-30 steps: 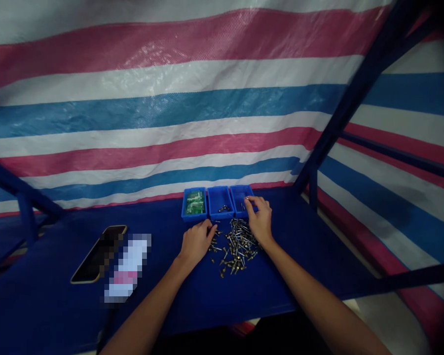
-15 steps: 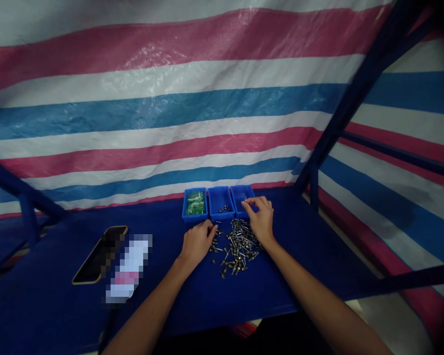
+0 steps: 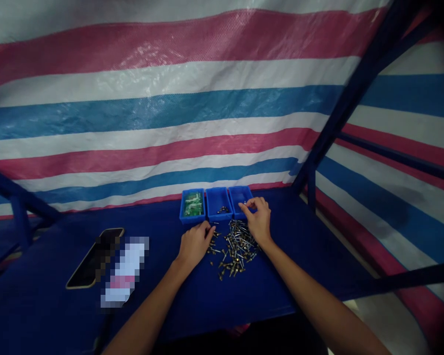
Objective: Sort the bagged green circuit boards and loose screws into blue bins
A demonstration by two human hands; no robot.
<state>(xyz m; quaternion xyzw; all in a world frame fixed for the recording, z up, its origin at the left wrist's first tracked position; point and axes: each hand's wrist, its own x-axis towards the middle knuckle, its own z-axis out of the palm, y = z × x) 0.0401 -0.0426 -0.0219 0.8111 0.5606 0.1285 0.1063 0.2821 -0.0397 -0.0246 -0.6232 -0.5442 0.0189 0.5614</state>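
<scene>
A loose pile of small metal bits (image 3: 239, 244), with thin silver shanks and brass-coloured heads, lies on the blue table. At the pile's left edge rests my left hand (image 3: 195, 242), its fingers curled together; whatever they hold is hidden. My right hand (image 3: 259, 222) is in a pinch over the near edge of the right blue bin (image 3: 240, 194), with a tiny bright piece at the fingertips, seemingly one of the bits. A few bits lie in the middle blue bin (image 3: 217, 196). Green-and-white pieces fill the left blue bin (image 3: 182, 209).
A dark phone with a light rim (image 3: 92, 259) and a blurred-out white item (image 3: 126, 273) lie on the table (image 3: 222, 305) at left. Striped sheeting (image 3: 163, 113) hangs behind. Blue frame bars (image 3: 333, 123) stand at both sides.
The whole view has shifted slightly to the left. Both hands keep nearly the same places and poses, the right over its bin and the left beside the pile.
</scene>
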